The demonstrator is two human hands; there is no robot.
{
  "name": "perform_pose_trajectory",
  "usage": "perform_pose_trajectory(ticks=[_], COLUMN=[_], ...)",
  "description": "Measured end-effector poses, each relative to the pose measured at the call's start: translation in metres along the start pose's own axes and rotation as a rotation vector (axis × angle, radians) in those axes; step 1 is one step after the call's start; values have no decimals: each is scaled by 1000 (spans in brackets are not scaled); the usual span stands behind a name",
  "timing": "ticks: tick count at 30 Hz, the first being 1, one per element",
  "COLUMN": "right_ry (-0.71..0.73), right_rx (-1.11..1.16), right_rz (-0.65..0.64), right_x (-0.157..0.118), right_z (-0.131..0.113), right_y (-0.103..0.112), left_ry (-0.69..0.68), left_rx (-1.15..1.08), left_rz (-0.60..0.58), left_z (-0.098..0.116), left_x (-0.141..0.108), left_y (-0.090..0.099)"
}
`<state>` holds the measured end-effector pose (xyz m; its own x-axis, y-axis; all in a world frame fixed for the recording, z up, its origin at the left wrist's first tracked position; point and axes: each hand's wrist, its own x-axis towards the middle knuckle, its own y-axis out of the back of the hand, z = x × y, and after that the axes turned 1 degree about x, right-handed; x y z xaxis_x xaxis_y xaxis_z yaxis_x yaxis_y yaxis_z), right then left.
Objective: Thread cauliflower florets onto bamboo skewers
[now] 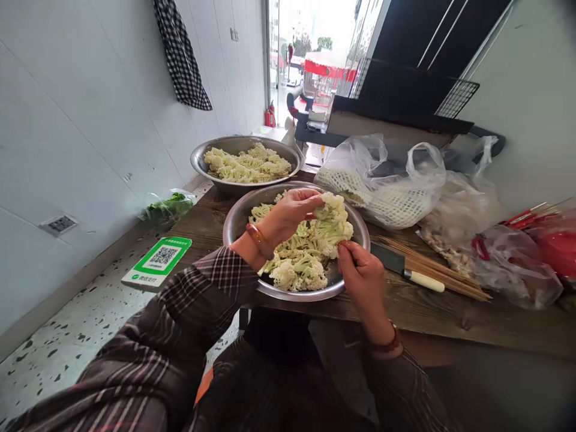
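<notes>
Over the near metal basin (234,219), my left hand (290,216) grips the upper side of a pale cauliflower floret (333,225), thumb and fingers pressed on it. My right hand (363,282) is closed in a pinch at the lower right edge of the same floret. Whether a thin skewer sits between its fingers is too small to make out. Cut cauliflower pieces (299,273) lie in the basin below both hands. Just behind stands a second metal basin (200,162), holding cauliflower pieces laid in rows (247,163).
Right of the near basin lie a knife (425,281) with a pale handle and a bundle of wooden skewers (450,277). Plastic bags (400,186) with net-wrapped contents crowd the back right. A green QR-code sign (159,261) stands at the wooden table's (432,315) left edge.
</notes>
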<state>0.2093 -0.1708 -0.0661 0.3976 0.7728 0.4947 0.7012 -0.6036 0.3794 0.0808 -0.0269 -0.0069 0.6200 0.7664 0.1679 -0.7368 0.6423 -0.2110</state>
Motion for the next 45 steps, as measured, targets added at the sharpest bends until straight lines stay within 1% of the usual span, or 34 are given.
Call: perform_pose_trajectory(ticks=[5, 7, 9, 11, 14, 16, 20, 22, 23, 25, 26, 27, 28, 31, 32, 33, 34, 37, 39, 42, 45], right_ry=[-67, -68, -47, -52, -114, -167, -300, -377, -402, -413, -404, -391, -378, -343, -336, -334, -335, -331, -321, -335, -338], right_rx=[75, 69, 35, 14, 64, 116, 245, 342, 387, 461, 492, 518, 538, 560, 562, 570, 582, 604, 596, 598, 597], right_rz=[-195, -252, -280, -315, -348, -308, -157, -83, -36, 66, 107, 133, 151, 177, 187, 199, 213, 239, 230, 226, 191], right_x=[7, 6, 4, 4, 5, 4, 2, 2, 2, 5, 8, 10, 13, 21, 23, 25, 26, 27, 26, 25, 25], right_z=[7, 10, 13, 15, 14, 11, 4, 3, 3, 3, 2, 2, 1, -6, -10, -13, -17, -30, -38, -47, -47], right_y=[2, 6, 10, 12, 10, 8, 11, 14, 15, 17, 17, 17, 16, 10, 7, 4, 2, -5, -7, -10, -13], left_ry=[93, 90, 75, 55, 52, 41, 24, 27, 26, 20, 13, 6, -1, -22, -31, -20, 18, 178, 244, 293, 334], left_rx=[18, 29, 29, 25, 22, 14, 15, 37, 62, 152, 221, 306, 402, 675, 718, 717, 670, 400, 245, 145, 117], left_rz=[174, 230, 261, 263, 196, 146, 66, 68, 88, 122, 112, 73, 0, -332, -414, -469, -496, -435, -407, -417, -401], left_z=[2, 3, 1, -1, -5, -8, -11, -11, -10, -6, -3, 1, 5, 12, 12, 10, 7, -2, -5, -4, -1], left_x=[4, 5, 5, 5, 6, 6, 6, 6, 6, 4, 2, -1, -5, -18, -23, -28, -32, -43, -49, -55, -59], left_y=[6, 9, 12, 15, 18, 18, 19, 18, 17, 13, 10, 5, 0, -20, -26, -32, -36, -43, -43, -42, -40])
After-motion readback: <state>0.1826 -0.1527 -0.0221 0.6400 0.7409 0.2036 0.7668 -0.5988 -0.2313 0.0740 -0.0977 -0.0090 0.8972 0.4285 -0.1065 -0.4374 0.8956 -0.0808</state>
